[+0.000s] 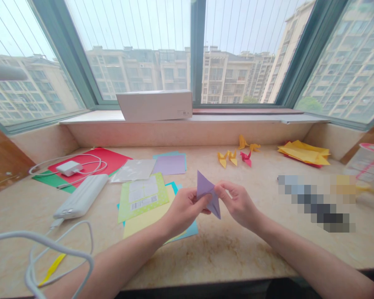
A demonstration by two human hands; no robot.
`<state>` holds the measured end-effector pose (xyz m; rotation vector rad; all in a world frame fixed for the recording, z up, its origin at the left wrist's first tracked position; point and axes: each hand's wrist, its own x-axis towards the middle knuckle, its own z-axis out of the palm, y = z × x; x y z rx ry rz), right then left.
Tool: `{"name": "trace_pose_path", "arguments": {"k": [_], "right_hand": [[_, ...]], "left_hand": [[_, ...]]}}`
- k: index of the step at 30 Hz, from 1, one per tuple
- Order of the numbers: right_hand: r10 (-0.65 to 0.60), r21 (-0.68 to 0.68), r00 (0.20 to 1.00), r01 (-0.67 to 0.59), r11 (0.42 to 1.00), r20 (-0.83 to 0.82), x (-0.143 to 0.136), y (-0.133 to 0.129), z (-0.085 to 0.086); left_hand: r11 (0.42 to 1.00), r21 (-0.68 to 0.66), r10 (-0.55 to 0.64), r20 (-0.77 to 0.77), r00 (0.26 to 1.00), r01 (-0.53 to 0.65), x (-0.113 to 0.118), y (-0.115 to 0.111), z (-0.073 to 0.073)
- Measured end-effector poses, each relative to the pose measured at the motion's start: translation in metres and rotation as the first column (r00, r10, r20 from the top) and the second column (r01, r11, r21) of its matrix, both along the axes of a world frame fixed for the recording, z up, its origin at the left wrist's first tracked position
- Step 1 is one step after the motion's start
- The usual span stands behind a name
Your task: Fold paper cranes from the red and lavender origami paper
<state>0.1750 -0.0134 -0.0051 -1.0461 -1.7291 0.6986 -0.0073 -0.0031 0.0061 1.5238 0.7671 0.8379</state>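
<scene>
A folded piece of purple origami paper, roughly diamond-shaped with pointed ends, is held up above the counter between both hands. My left hand grips its lower left side, thumb across the front and fingers behind. On the other side, my right hand pinches the right corner between thumb and fingertips. Beyond the hands stand small folded paper cranes: several yellow ones and a red one. Flat purple sheets lie to the left, behind the left hand.
Left of my hands are a green paper packet, pale yellow sheets, a white power bank, a charger and looping cables. Yellow paper sits at the back right. A white box rests on the windowsill.
</scene>
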Motion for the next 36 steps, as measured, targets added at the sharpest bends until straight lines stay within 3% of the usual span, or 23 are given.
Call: {"name": "trace_pose_path", "arguments": {"k": [4,9,17,24,28,31,36], "right_hand": [[-0.035,-0.016,0.999,0.036,0.999,0.024,0.000,-0.001,-0.002],[-0.027,-0.050,0.999,0.028,0.998,0.029,0.000,0.001,-0.003],[0.003,0.071,0.993,-0.011,0.997,0.114,0.001,0.001,-0.009],[-0.055,0.039,0.996,0.058,0.998,-0.075,0.000,0.000,-0.017],[0.006,-0.033,0.999,-0.007,0.999,-0.031,0.002,0.002,-0.014],[0.021,-0.099,0.997,-0.028,0.995,-0.072,0.001,0.003,-0.011],[-0.107,-0.110,0.981,0.089,0.990,-0.164,-0.001,0.010,-0.011]], "left_hand": [[1.000,-0.005,-0.011,-0.038,0.999,0.011,-0.002,0.001,-0.001],[0.990,-0.112,-0.084,0.006,0.996,0.084,-0.001,0.002,-0.004],[0.984,-0.119,-0.138,-0.027,0.990,0.134,-0.003,0.003,-0.001],[0.959,-0.222,-0.162,0.070,0.984,0.174,0.003,-0.001,-0.009],[0.975,-0.141,-0.171,0.029,0.985,0.173,0.001,-0.001,-0.008],[0.974,-0.169,-0.144,0.049,0.988,0.150,0.002,-0.003,-0.006],[0.954,-0.276,-0.091,0.119,0.989,0.121,0.007,-0.006,-0.007]]}}
